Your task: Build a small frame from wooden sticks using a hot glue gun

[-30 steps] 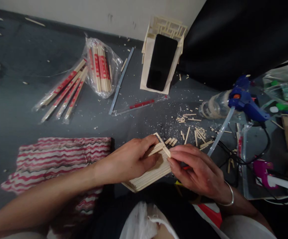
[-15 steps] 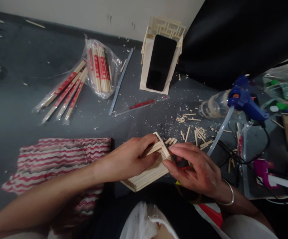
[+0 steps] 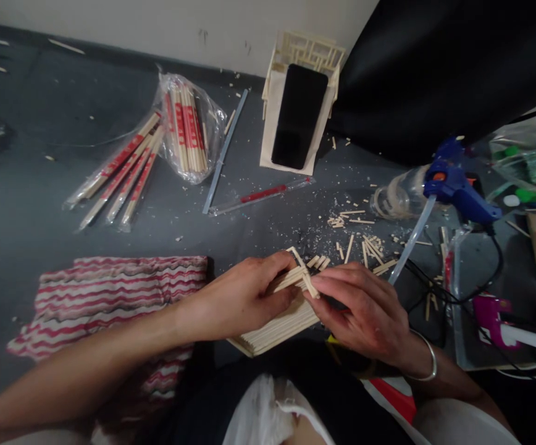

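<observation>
My left hand (image 3: 254, 293) pinches a few pale wooden sticks (image 3: 289, 279) between thumb and fingers. Those sticks meet a crossing stick piece (image 3: 302, 264) that slants down to the right. At its lower end my right hand (image 3: 360, 306) is closed, with thumb and fingertips on the piece. Beneath both hands lies a flat panel of side-by-side wooden sticks (image 3: 277, 330), partly hidden by the left hand. Short cut sticks (image 3: 318, 262) lie just beyond the fingers.
A blue glue gun (image 3: 457, 182) rests on a clear jar at the right, its cord trailing nearby. A phone (image 3: 300, 117) leans on a stick-built frame (image 3: 314, 49). Wrapped chopsticks (image 3: 184, 127) lie at the back left, above a striped cloth (image 3: 120, 284). Scraps litter the middle.
The crossing piece has tilted slightly at the joint, and my right fingertips have shifted a little on its lower end. My left hand keeps its pinch on the sticks.
</observation>
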`<state>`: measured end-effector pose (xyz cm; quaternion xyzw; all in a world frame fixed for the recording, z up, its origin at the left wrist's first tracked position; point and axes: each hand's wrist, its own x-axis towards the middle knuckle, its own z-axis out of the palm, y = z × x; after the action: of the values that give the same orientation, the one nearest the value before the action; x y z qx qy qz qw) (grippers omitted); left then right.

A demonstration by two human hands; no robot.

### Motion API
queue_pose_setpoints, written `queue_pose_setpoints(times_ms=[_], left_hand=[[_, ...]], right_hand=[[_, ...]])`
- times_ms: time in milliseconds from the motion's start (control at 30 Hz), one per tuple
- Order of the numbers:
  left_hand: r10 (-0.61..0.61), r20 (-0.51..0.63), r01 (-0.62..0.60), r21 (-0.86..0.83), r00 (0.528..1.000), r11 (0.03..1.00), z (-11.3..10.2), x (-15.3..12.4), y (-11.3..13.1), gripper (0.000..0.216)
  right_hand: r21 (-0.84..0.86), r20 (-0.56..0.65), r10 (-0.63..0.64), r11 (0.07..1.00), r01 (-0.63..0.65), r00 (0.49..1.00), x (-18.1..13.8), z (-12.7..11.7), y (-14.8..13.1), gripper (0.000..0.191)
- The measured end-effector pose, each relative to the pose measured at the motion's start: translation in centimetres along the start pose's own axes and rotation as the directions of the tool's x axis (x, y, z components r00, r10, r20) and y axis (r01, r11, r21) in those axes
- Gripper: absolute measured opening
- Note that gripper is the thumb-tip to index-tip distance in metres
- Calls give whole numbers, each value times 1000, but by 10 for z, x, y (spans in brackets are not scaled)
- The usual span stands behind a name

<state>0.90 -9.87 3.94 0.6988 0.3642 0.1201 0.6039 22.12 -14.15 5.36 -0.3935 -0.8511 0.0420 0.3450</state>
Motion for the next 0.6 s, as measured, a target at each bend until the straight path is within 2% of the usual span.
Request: queue_pose_setpoints(times_ms=[600], left_hand=[[11,-6,-11,-10,1000,1000,1,-2,0,7]], right_hand=[[30,7,24,999,-25,1000,1,2,-1,10]])
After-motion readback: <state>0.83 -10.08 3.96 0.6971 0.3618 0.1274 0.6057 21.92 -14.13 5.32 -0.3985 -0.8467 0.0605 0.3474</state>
